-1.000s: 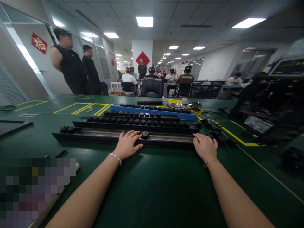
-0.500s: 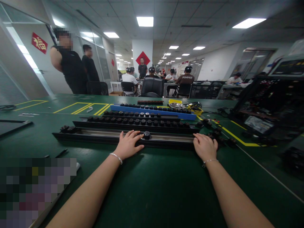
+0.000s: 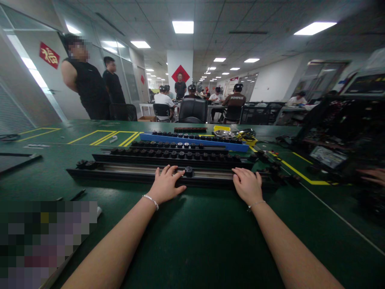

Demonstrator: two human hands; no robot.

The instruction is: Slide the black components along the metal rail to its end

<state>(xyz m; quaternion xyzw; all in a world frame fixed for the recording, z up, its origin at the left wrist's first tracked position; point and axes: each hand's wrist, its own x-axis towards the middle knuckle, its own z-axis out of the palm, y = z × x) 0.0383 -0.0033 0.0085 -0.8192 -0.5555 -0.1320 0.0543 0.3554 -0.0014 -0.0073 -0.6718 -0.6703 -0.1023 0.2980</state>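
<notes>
Presumably the squat black block [image 3: 189, 171], which sits in the long black channel rail with a silvery metal strip [image 3: 114, 175] at the centre of the frame, could tilt and jam if the left hand [image 3: 165, 188], spread wide with fingertips at or just beside it, pushes unevenly. Right of centre, the right hand [image 3: 248, 185] lies over that rail with its fingers close together; whether it grips I cannot tell, and too light a hold could let the rail skid on the dark green tabletop [image 3: 192, 233] into the black rail lined with black blocks [image 3: 135, 159] just above it in the frame.
</notes>
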